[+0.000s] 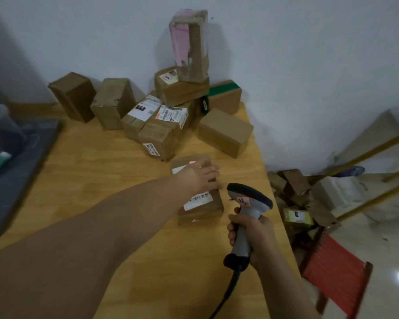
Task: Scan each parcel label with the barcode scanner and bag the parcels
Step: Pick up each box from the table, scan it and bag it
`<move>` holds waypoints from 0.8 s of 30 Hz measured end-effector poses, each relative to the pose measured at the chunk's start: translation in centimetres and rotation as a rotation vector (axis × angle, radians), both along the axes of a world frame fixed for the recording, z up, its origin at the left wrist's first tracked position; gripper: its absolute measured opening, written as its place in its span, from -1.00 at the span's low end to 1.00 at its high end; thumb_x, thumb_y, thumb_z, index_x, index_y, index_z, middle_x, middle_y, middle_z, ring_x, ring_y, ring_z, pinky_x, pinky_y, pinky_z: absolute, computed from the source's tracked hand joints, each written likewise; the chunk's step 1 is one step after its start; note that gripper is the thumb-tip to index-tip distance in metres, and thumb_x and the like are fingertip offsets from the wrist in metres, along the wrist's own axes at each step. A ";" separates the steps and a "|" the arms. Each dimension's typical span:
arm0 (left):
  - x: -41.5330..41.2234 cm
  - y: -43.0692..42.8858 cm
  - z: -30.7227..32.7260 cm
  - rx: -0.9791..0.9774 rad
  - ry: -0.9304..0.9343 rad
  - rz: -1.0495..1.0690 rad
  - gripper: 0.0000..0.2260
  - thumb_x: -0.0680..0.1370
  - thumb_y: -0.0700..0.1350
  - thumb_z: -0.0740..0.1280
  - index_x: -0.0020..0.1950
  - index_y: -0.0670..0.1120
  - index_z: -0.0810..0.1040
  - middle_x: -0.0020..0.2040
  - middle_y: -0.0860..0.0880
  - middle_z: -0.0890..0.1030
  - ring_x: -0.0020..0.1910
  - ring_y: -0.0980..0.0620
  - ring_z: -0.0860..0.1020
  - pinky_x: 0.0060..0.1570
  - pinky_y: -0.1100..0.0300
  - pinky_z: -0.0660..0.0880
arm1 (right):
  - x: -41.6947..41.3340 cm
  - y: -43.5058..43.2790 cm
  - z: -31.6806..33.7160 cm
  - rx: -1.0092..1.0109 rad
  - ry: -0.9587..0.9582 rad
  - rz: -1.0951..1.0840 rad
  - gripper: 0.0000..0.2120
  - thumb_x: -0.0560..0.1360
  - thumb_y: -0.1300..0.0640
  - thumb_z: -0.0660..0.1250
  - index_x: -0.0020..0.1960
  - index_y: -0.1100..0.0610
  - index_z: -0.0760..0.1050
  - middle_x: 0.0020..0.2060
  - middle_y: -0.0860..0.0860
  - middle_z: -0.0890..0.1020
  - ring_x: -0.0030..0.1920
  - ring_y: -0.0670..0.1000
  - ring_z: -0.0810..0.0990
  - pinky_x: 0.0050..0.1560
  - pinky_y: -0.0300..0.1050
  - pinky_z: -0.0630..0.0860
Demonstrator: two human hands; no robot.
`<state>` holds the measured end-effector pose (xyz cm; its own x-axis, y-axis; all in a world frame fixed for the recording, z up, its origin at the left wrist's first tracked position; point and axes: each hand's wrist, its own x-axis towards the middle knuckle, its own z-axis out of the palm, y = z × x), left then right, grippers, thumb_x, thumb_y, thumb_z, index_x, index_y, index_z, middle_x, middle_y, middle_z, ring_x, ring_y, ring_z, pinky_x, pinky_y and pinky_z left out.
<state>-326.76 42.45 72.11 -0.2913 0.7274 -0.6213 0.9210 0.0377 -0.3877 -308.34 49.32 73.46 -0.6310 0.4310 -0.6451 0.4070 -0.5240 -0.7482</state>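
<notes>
Behind the near parcel [203, 210], a box pile [171, 116] lines the wall [309, 65]

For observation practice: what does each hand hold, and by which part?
Right hand grips the grey barcode scanner by its handle; left hand rests on the brown cardboard parcel.

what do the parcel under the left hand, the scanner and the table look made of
Parcel: brown cardboard by its look, matte, creased edges, with a white paper barcode label. Scanner: likely hard plastic, smooth grey handle and darker hood. Table: light wood or wood-look laminate, faint grain streaks; which one is unclear.
</notes>
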 end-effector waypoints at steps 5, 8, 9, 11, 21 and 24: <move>-2.2 -7.3 1.1 0.061 -0.224 0.699 0.09 0.13 0.23 0.62 0.51 0.05 0.12 0.38 -0.02 0.32 0.37 -0.04 0.33 0.35 0.03 0.33 | -0.1 -0.3 -0.7 -0.023 0.009 0.035 -0.90 0.47 0.40 0.32 -0.19 0.28 0.44 -0.49 0.15 0.51 -0.55 0.05 0.45 -0.50 -0.13 0.41; -1.2 -13.0 0.3 0.140 -0.392 1.111 0.13 0.01 0.43 0.52 0.44 0.00 0.20 0.24 0.01 0.45 0.15 0.02 0.49 0.05 0.09 0.50 | -0.8 -1.4 -1.5 -0.034 -0.003 0.063 -0.97 0.48 0.38 0.34 -0.11 0.33 0.48 -0.42 0.22 0.57 -0.47 0.11 0.55 -0.43 -0.08 0.49; -0.7 -14.4 -0.4 0.170 -0.467 1.220 0.15 -0.01 0.47 0.50 0.43 -0.02 0.20 0.21 0.02 0.50 0.10 0.04 0.53 0.05 0.08 0.52 | -1.1 -1.9 -2.0 -0.044 -0.016 0.069 -0.94 0.48 0.37 0.35 -0.06 0.34 0.49 -0.37 0.25 0.59 -0.42 0.15 0.58 -0.38 -0.04 0.53; 0.6 -16.2 -1.4 0.262 -0.622 1.396 -0.03 0.12 0.44 0.49 0.32 -0.04 0.22 0.21 0.00 0.54 0.07 0.04 0.55 0.13 0.04 0.51 | -1.5 -3.2 -3.0 -0.077 -0.067 0.101 -0.82 0.46 0.32 0.40 0.04 0.32 0.49 -0.25 0.26 0.59 -0.31 0.19 0.58 -0.28 0.06 0.56; 6.5 -21.9 -1.5 1.065 -1.189 1.926 -0.46 0.49 -0.05 0.41 0.41 0.02 0.28 0.12 -0.04 0.58 0.04 -0.02 0.55 -0.07 0.12 0.48 | -1.9 -10.7 -1.6 -0.228 0.050 0.215 -0.57 0.22 0.20 0.47 0.07 0.27 0.54 -0.10 0.23 0.68 -0.06 0.26 0.65 -0.07 0.14 0.58; 5.6 -25.8 0.2 1.169 -1.245 1.908 -0.17 0.12 -0.07 0.57 0.33 0.08 0.30 0.11 -0.13 0.61 0.08 -0.13 0.58 0.00 0.01 0.53 | -3.0 -12.6 -0.4 -0.173 0.073 0.264 -0.60 0.29 0.24 0.47 0.11 0.27 0.53 -0.12 0.20 0.68 -0.08 0.22 0.63 -0.11 0.09 0.57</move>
<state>-321.12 16.66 72.29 -0.6841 0.2762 -0.6751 -0.5868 0.3414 0.7343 -311.35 36.76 73.09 -0.7540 0.1339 -0.6431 0.4942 -0.5294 -0.6896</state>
